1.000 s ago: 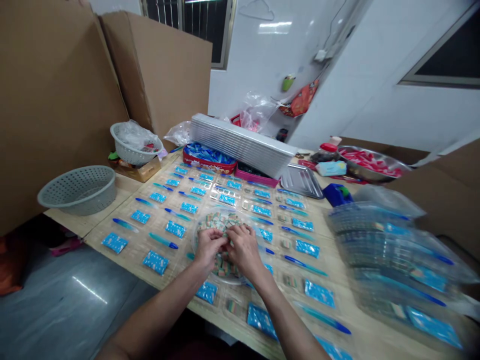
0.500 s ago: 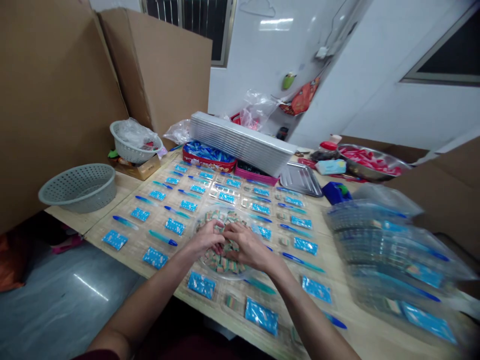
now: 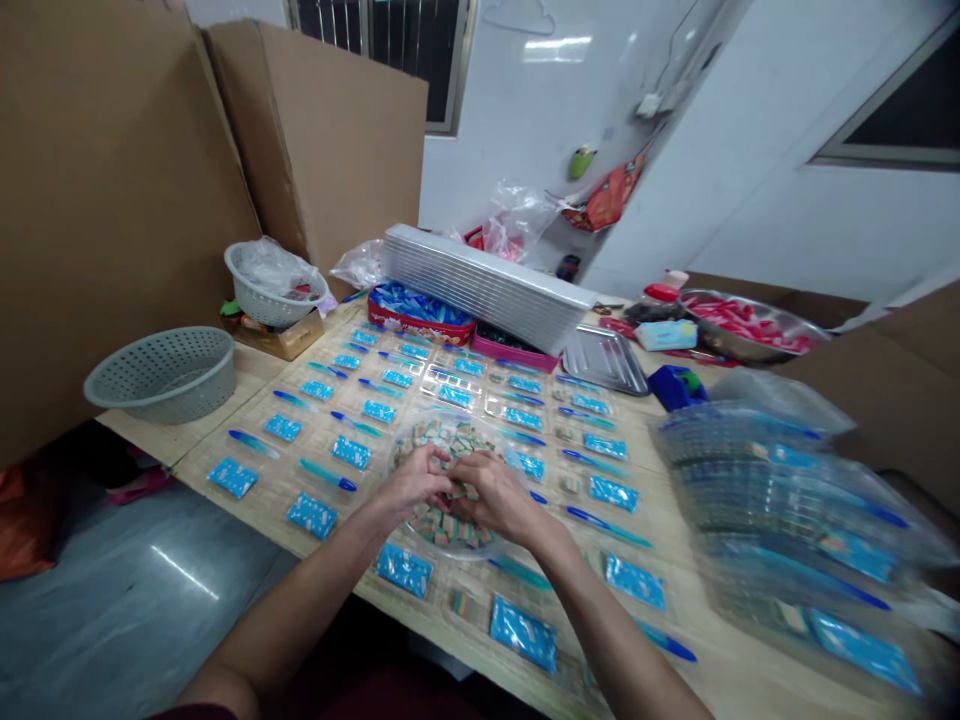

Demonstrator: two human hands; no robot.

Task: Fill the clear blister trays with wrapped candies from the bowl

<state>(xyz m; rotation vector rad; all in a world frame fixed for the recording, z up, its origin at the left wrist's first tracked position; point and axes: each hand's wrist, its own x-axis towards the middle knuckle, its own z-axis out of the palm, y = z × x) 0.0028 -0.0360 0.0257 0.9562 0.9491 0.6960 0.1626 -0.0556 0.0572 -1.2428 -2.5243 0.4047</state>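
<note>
Striped pieces [image 3: 450, 435], one heaped lot, head our list: they lie in a transparent round dish [image 3: 501, 445] near the front edge of the table, in the middle of the laid-out rows. Our left hand [image 3: 416, 482] and right hand [image 3: 496, 497] sit over the dish, side by side and nearly touching, with the fingers curled in a narrow grip at the heap; we cannot tell whether either hand holds a piece. Around the dish we record blue packets [image 3: 311, 516] and blue sticks [image 3: 328, 476] set in rows on a woven mat [image 3: 270, 475], plus small plastic trays [image 3: 572, 484], each with a few pieces. To the right stands a pile of bagged sets [image 3: 780, 510]. Further back we count a stack of transparent trays [image 3: 487, 290], a red tin [image 3: 420, 318] of blue packets, a pink tray [image 3: 514, 360] and a metal tray [image 3: 604, 360]. Also entered: a grey basket [image 3: 159, 375] at left, cardboard sheets [image 3: 112, 200] behind it, and a steel bowl [image 3: 750, 325] of red items at far right.
</note>
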